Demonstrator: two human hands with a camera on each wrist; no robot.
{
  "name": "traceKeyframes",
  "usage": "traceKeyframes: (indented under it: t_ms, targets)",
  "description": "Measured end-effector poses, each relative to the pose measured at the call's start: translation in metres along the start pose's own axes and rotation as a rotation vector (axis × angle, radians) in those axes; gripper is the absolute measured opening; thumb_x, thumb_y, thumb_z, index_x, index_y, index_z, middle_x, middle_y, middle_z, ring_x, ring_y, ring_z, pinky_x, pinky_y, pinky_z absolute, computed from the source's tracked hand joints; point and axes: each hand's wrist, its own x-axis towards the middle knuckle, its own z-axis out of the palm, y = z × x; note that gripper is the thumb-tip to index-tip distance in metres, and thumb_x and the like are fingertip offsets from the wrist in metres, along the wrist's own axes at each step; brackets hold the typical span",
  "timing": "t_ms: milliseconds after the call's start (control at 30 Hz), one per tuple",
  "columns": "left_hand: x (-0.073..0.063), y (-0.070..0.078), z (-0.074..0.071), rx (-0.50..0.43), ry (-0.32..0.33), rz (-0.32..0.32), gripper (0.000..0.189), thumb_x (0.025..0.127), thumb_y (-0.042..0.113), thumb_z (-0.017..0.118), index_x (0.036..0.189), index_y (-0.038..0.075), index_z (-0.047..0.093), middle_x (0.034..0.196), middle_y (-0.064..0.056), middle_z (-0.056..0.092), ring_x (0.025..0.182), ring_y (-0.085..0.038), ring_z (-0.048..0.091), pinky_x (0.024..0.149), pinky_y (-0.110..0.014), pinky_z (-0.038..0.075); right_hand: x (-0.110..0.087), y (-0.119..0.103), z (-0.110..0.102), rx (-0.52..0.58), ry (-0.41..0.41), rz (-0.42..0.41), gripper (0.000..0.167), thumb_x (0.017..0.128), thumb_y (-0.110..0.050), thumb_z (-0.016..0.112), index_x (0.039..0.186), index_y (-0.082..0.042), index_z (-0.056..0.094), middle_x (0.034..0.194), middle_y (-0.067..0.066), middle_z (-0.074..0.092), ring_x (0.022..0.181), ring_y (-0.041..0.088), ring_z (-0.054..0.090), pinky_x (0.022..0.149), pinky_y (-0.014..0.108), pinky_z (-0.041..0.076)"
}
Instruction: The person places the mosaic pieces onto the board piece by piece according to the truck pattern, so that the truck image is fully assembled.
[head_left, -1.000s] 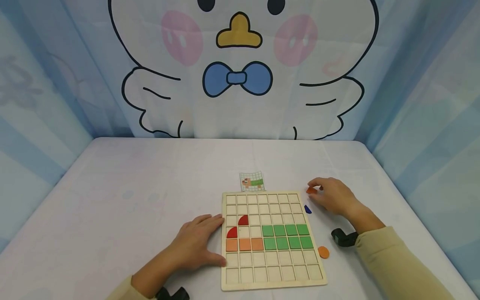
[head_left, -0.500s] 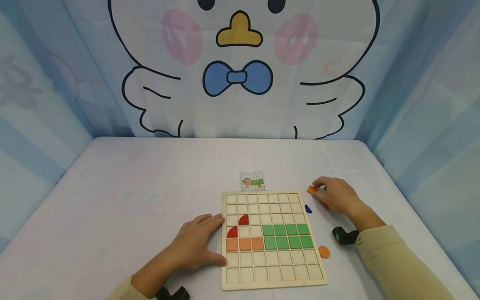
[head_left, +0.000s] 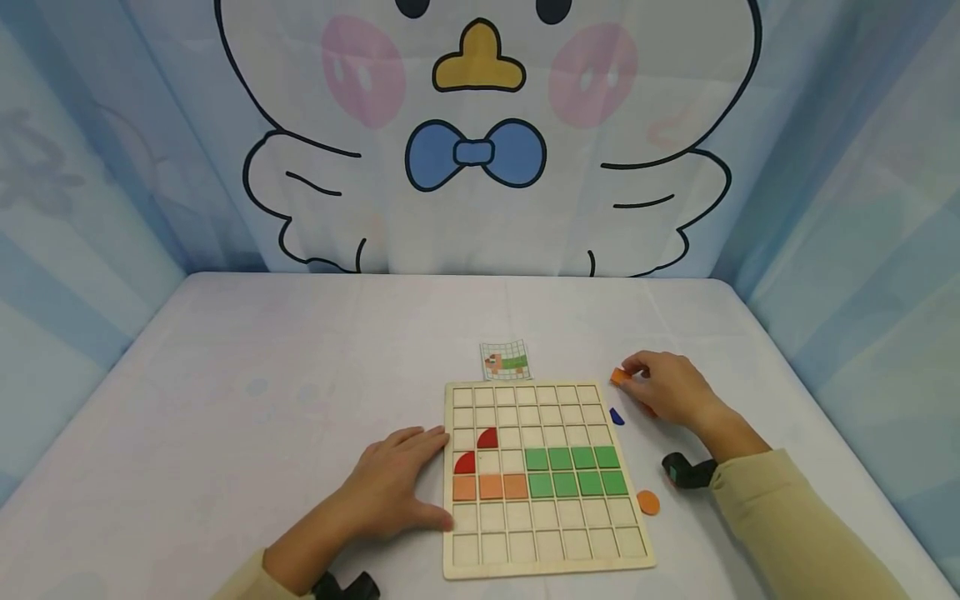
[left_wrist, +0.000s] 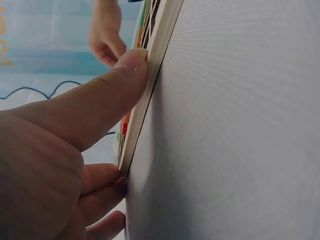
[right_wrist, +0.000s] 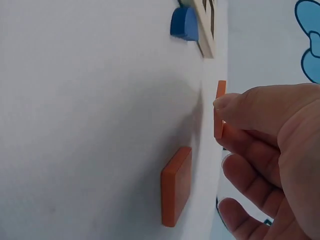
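My right hand [head_left: 670,387] pinches a flat orange tile [right_wrist: 220,110] between thumb and fingertips, off the far right corner of the wooden grid board [head_left: 551,546]. A second orange tile [right_wrist: 176,187] lies on the table under that hand, mostly hidden from the head view. My left hand [head_left: 390,483] rests along the board's left edge, thumb and fingertips touching it and spread apart. On the board sit two red quarter-round pieces [head_left: 487,438], a row of orange squares [head_left: 490,487] and two rows of green squares [head_left: 558,459].
A small picture card [head_left: 506,362] lies just beyond the board's far edge. To the board's right are a small blue piece [head_left: 617,417] and an orange disc [head_left: 648,502]. A curtain with a cartoon print [head_left: 480,225] hangs behind the table.
My right fingers have shifted their hold on the orange tile, which now sticks out farther from the fingertips and has moved slightly left. The left hand has stayed still at the board's edge.
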Motion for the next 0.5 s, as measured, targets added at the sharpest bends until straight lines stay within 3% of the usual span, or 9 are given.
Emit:
traceKeyframes:
  t_ms: [233, 500]
  targets:
    - [0.001, -0.001, 0.000, 0.003, 0.000, -0.009, 0.097, 0.065, 0.050, 0.091, 0.145, 0.010, 0.053, 0.148, -0.006, 0.050, 0.138, -0.033, 0.038, 0.104, -0.062, 0.033, -0.002, -0.020, -0.002, 0.022, 0.015, -0.091, 0.030, 0.095, -0.021, 0.067, 0.115, 0.001, 0.070, 0.111, 0.015, 0.070, 0.104, 0.037, 0.061, 0.090, 0.054, 0.049]
    - [0.001, -0.001, 0.000, 0.000, -0.002, -0.011, 0.097, 0.066, 0.050, 0.091, 0.145, 0.010, 0.052, 0.149, -0.007, 0.050, 0.138, -0.033, 0.038, 0.105, -0.062, 0.032, -0.005, -0.044, 0.004, 0.005, 0.011, -0.206, 0.026, 0.093, -0.018, 0.070, 0.113, -0.001, 0.072, 0.105, 0.012, 0.070, 0.098, 0.032, 0.062, 0.085, 0.051, 0.050]
